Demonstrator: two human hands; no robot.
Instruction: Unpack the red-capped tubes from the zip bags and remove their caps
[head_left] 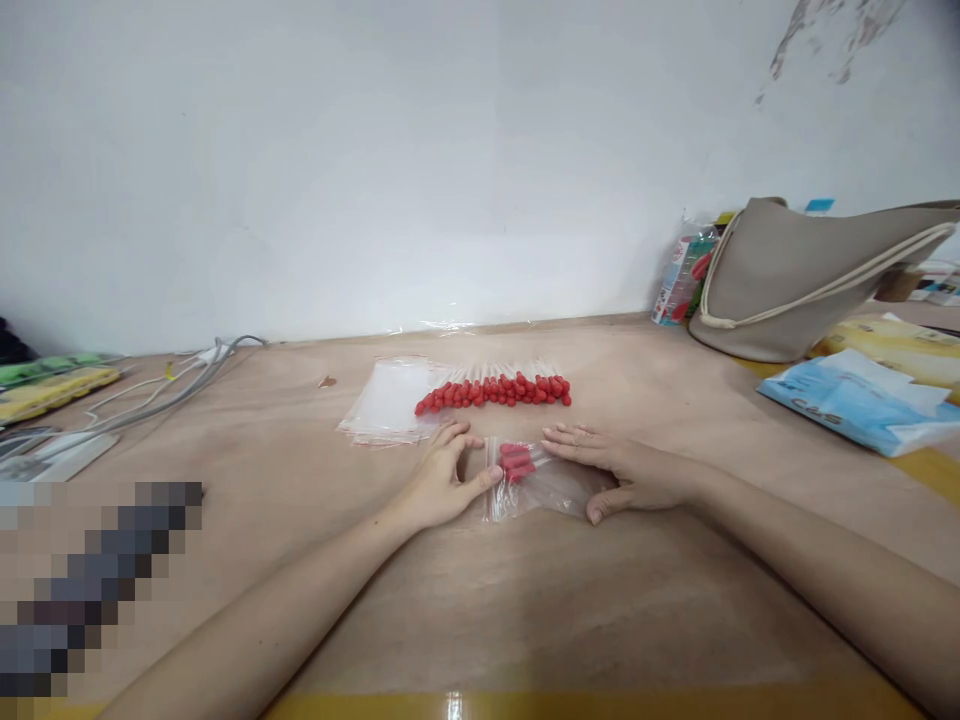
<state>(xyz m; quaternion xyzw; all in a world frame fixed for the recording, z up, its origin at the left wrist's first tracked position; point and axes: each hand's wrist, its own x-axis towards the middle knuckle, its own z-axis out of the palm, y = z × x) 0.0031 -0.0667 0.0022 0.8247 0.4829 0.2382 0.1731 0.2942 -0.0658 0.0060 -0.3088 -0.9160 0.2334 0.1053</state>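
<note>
A clear zip bag (pixel 555 492) lies flat on the table between my hands, with a few red-tipped sticks (pixel 516 460) inside it. My left hand (pixel 446 478) rests at the bag's zip end, thumb touching the plastic near the red tips and fingers apart. Over the other end, my right hand (pixel 619 468) lies with its fingers stretched out across the bag and its thumb spread. Beyond the bag is a row of many loose red-tipped sticks (pixel 491 390), their pale shafts pointing to the wall. A stack of flat clear bags (pixel 394 400) lies left of that row.
To the right stand a grey bag (pixel 795 280) with a rope strap and a plastic bottle (pixel 682 275). A blue tissue pack (pixel 855 400) lies in front of them. Grey and white cables (pixel 180 395) and yellow and green items (pixel 64 385) are at the left.
</note>
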